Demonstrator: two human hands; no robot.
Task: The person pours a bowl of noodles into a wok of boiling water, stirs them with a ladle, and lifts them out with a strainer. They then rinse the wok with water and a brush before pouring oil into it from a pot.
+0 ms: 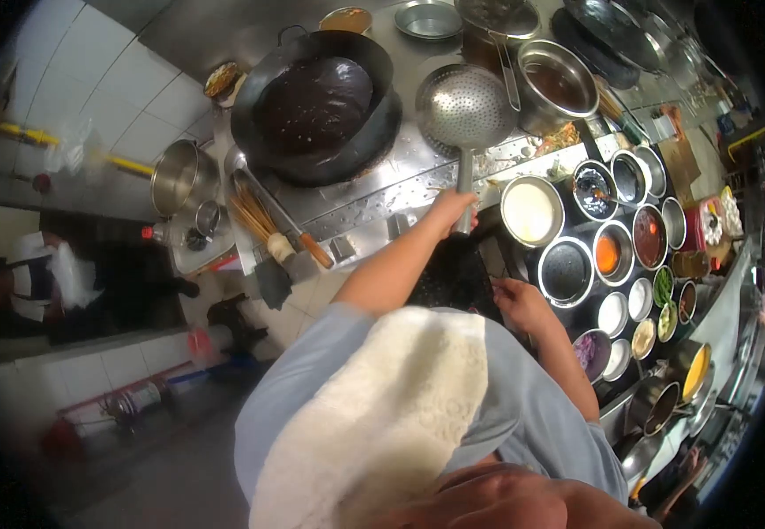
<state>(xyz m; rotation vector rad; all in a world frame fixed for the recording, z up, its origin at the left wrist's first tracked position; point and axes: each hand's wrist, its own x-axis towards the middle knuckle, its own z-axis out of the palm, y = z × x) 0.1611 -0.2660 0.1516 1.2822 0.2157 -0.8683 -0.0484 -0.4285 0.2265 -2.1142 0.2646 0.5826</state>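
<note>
My left hand point(453, 212) is closed around the handle of a perforated metal skimmer point(466, 106). The skimmer's round bowl lies over the steel stove top, just right of a big black wok point(382, 132) with dark liquid in it. My right hand point(522, 306) is lower down, at the counter's near edge, beside a round container with a dark inside point(567, 271). Its fingers are curled in, and what they hold, if anything, is hidden. A pot of brownish liquid point(594, 104) stands right of the skimmer.
Bowls of white liquid point(532, 210), red sauce point(649, 236) and chopped greens point(663, 286) crowd the right. A bamboo brush point(254, 214) and a wooden-handled tool point(316, 251) lie left. Another person point(34, 278) stands far left, holding a whitish plastic bag.
</note>
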